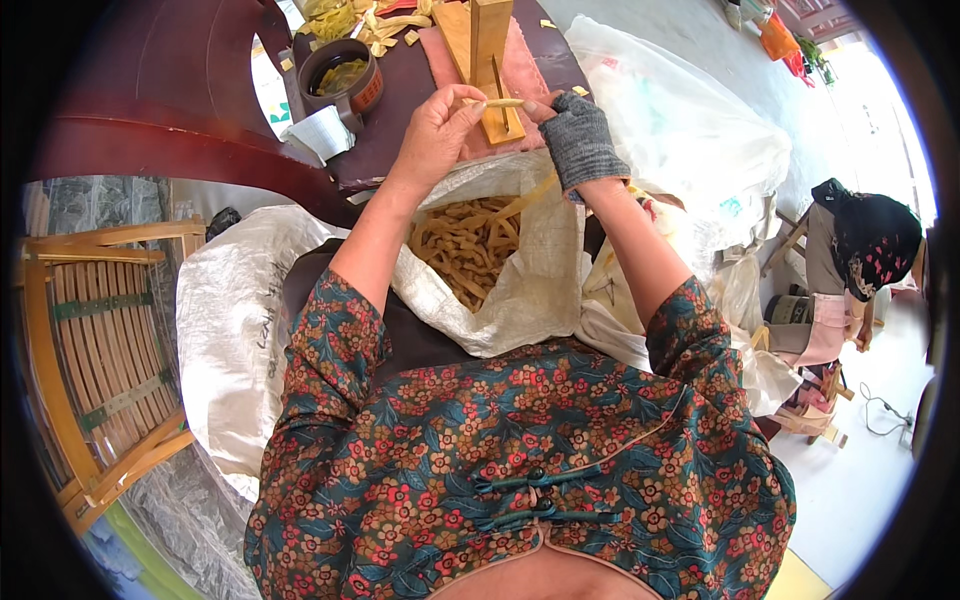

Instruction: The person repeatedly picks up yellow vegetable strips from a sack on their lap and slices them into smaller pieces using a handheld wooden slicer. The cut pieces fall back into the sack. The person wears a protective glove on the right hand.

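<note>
Between both hands a short, pale yellow strip (504, 103), perhaps dried plant material, is stretched level. My left hand (442, 127) pinches its left end between thumb and fingers. My right hand (581, 139), in a grey knitted fingerless glove, grips the other end. The strip lies across a thin upright metal blade (496, 75) set in a wooden stand (491, 37); whether the blade has cut into it I cannot tell. Beneath the stand is a pink cloth (529, 60). Below my hands, an open white woven sack (551, 262) holds many brownish strips (465, 247).
A mug of liquid with leaves (341, 75) and folded paper (322, 135) sit on the dark table (375, 161). Yellow strips (386, 26) lie at its back. A large plastic bag (675, 127) stands at right, a wooden slatted chair (112, 337) at left. Another person (862, 247) bends at far right.
</note>
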Motion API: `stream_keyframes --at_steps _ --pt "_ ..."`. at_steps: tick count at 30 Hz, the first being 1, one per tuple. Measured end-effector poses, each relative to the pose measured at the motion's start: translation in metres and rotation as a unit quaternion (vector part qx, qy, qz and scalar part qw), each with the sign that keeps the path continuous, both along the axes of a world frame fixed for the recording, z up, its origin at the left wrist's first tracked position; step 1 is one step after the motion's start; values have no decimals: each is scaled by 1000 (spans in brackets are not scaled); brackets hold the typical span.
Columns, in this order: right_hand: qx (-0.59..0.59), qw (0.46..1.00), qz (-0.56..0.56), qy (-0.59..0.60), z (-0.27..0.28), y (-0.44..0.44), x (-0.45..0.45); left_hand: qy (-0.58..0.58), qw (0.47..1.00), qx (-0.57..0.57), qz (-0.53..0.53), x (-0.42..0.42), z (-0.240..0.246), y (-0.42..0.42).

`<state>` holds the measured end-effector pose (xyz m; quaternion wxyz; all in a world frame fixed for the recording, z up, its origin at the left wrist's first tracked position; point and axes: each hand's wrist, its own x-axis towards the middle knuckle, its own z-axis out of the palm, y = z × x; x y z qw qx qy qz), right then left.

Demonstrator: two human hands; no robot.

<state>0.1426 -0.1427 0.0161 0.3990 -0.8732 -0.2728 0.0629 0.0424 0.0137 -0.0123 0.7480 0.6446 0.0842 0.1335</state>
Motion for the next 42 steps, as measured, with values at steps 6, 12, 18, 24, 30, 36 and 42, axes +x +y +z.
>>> stream_keyframes --at_steps 6,12,18,24,30,36,42 --pt "27 1000 -7 -8 12 15 7 -19 988 134 75 18 1 6" --pt "-183 980 27 -67 -22 24 26 30 953 277 117 33 -29 13" --pt "-245 963 56 -92 -45 -8 28 176 915 356 71 0 1 4" --pt "118 993 -4 -8 -10 -20 -35 7 937 349 35 -31 -12 -27" --pt "185 961 177 -102 -13 -30 -93 137 929 -308 -154 -47 -14 -57" --pt "191 954 229 28 -16 -35 -108 147 778 -550 -265 -54 -6 -57" --pt "208 951 228 12 -19 -37 -108 205 829 -490 -173 -51 -7 -50"
